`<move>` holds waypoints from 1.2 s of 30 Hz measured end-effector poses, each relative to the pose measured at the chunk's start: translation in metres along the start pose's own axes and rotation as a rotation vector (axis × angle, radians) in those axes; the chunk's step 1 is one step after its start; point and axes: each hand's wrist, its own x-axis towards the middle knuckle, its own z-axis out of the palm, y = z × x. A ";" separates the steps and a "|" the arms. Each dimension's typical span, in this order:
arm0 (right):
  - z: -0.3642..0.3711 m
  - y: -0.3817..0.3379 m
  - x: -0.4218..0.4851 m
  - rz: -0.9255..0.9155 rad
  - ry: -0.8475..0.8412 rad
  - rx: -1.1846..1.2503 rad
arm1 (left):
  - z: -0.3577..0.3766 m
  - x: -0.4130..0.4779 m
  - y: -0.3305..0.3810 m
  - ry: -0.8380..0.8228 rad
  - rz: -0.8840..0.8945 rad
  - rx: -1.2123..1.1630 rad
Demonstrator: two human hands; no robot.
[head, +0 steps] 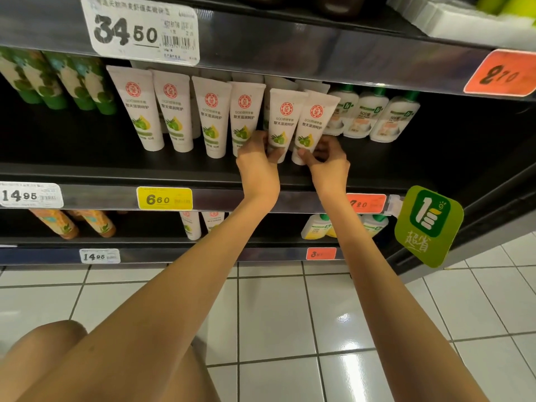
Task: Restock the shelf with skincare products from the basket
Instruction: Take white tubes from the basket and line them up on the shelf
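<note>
White tube (285, 123) clenched in fingers (255, 140) of left hand (258, 161), twin tube (311, 132) in right hand (329, 163); seating both on shelf (174, 173) beneath fingers; next, releasing upright.

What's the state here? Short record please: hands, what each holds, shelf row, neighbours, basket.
left hand: grips fifth white plastic tube at its lower end
right hand: pinches sixth white plastic tube at its lower end
tube row: six white tubes with red logos, cap down, on black shelf
left neighbours: green leaf-patterned tubes
right neighbours: white bottles with green caps
edge tag: yellow price label, 6.60
basket: not in view
</note>
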 end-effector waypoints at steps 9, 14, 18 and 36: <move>-0.002 -0.003 -0.004 0.050 -0.031 -0.003 | -0.004 -0.005 0.004 -0.003 -0.089 -0.086; -0.006 -0.013 -0.035 0.094 0.175 0.013 | -0.025 -0.019 0.006 -0.043 -0.206 -0.137; 0.016 -0.035 -0.090 -0.096 -0.008 0.054 | -0.075 -0.046 -0.005 -0.078 -0.215 -0.190; 0.226 -0.136 -0.327 -0.256 -1.310 0.236 | -0.508 -0.259 -0.121 0.831 -0.645 0.179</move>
